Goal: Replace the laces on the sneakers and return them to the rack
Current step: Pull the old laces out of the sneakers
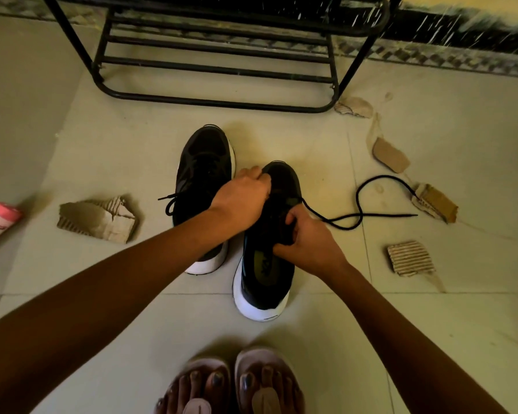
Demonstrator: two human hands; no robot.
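Floor [102, 150]: right hand [308, 246] grips sneaker [265, 289]; lace [361, 204] trails right.

Pale floor tiles [81, 150] with thin grout lines fill the scene under dim, yellowish light. On the far side stands a black metal rack [222, 102] of tubular bars with slatted shelves. Behind it a checkered border strip [449, 59] runs along the floor's far edge, below a dark, speckled wall base [461, 28]. Torn cardboard scraps [97, 219] lie scattered left and right.

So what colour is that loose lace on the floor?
Black: the thin loose lace, head view.
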